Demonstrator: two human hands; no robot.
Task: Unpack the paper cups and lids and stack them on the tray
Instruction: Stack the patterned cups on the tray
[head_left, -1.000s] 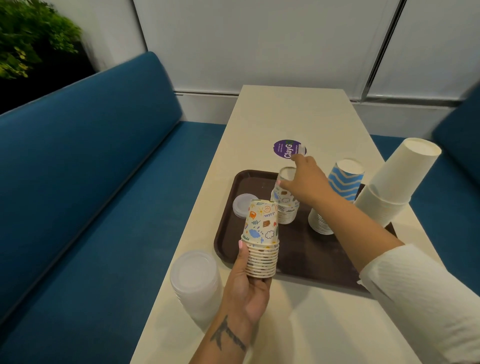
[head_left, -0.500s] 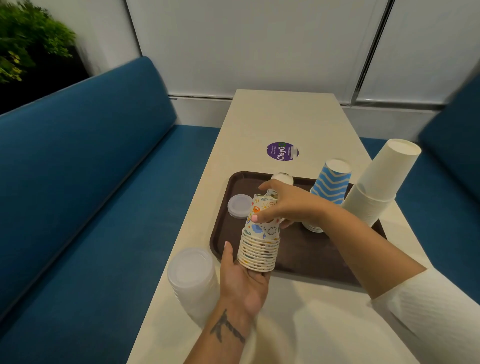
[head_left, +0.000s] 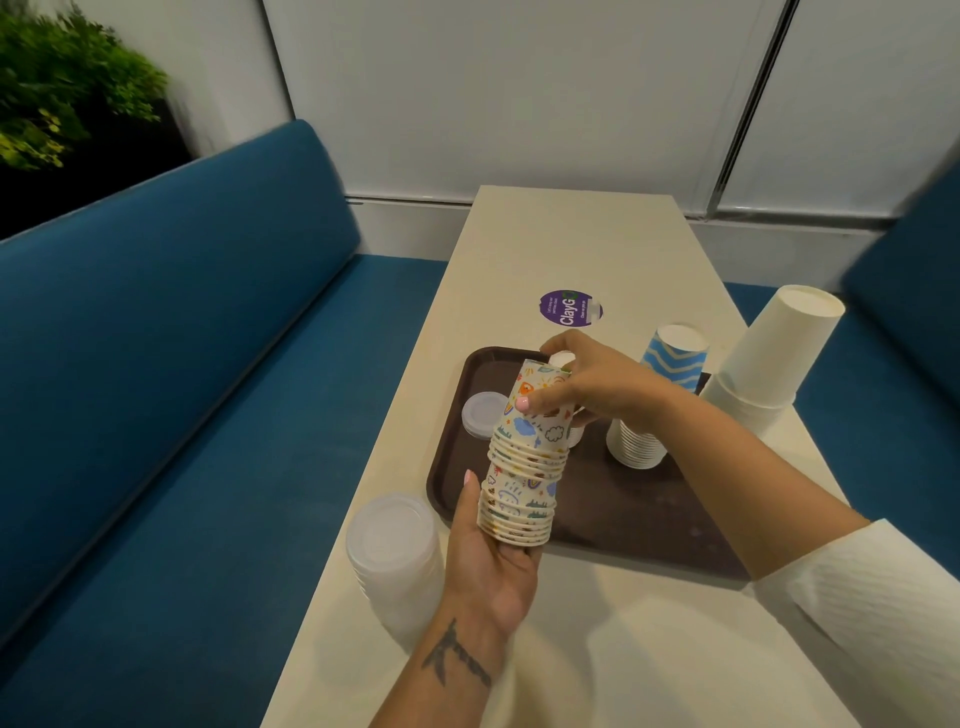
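Two hands (head_left: 488, 561) round tapered paper cups (head_left: 524, 467)

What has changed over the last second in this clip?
The right hand came back from the small cup stack on the tray and now grips the top cup of the printed stack. The left hand still holds that stack's bottom. The lids, blue cups and white cups stayed put.

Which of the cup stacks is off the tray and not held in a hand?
The plain white cup stack, leaning at the table's right edge beside the tray. The blue zigzag stack stands on the tray; both hands grip the cartoon-print stack.
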